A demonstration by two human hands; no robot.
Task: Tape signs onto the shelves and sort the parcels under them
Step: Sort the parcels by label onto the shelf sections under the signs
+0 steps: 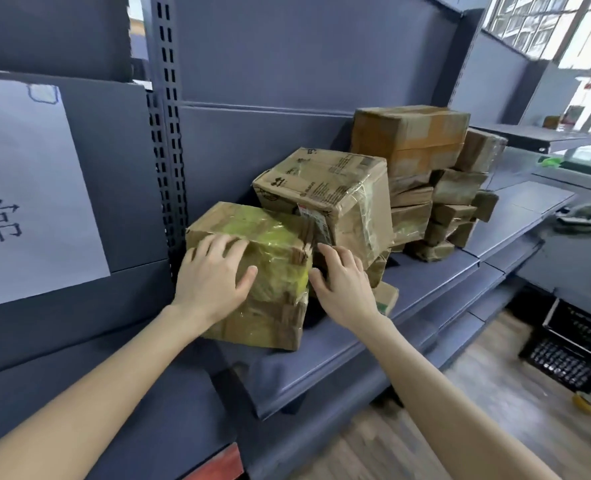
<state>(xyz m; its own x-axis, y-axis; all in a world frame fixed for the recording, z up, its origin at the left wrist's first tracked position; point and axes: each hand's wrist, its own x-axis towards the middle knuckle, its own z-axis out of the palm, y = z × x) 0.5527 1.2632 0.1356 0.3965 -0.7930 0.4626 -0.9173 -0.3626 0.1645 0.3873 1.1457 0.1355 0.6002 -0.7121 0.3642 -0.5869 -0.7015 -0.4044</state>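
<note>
A grey-blue metal shelf carries cardboard parcels. At its near end the left hand lies flat on the yellow-taped parcel, fingers straight and spread. The right hand rests at that parcel's right edge, fingers loosely spread, gripping nothing. Just behind sits a tilted second parcel, then a stack of parcels. A white sign is taped to the left panel.

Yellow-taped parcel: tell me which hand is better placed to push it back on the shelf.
Left, probably. The left hand lies flat across the near face of the yellow-taped parcel, so it can push straight. The right hand sits at its right edge, in the gap beside the next parcel.
</note>
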